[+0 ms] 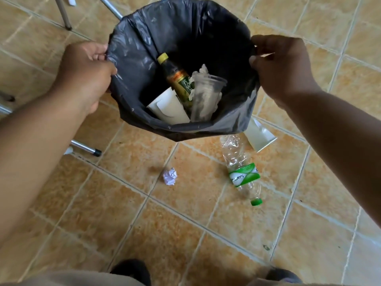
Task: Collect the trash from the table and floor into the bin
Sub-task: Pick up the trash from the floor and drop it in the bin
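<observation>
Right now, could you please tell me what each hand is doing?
Left hand: closed on the bin bag's rim.
Right hand: closed on the opposite rim.

bin liner (132, 65): black
floor tiles (185, 234): mottled orange-tan, pale grout
water bottle (243, 172): clear, green-white label, green cap
paper ball (170, 176): white
bottle in bin (175, 77): dark, yellow cap

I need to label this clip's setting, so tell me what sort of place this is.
Probably an indoor eating or break area: glazed tan floor tiles, metal furniture legs, and drink litter such as a plastic bottle beside the lined bin.
</observation>
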Action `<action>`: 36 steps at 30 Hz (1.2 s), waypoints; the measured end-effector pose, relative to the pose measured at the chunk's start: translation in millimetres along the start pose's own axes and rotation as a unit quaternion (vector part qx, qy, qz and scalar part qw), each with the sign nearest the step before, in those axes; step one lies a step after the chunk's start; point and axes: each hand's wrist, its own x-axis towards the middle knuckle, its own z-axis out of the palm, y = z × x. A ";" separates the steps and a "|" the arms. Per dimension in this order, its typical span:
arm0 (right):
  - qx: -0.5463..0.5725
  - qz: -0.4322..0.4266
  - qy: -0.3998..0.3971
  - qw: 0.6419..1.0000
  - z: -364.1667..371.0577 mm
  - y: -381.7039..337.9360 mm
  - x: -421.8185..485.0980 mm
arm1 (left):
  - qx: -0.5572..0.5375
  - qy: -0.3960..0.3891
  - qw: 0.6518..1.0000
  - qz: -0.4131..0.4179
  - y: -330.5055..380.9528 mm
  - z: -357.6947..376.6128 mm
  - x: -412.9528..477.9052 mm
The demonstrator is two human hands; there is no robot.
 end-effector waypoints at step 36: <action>-0.112 0.116 -0.014 0.987 46.1 107.7 -75.8 | 0.456 -0.245 0.623 0.587 -6.0 31.9 -85.7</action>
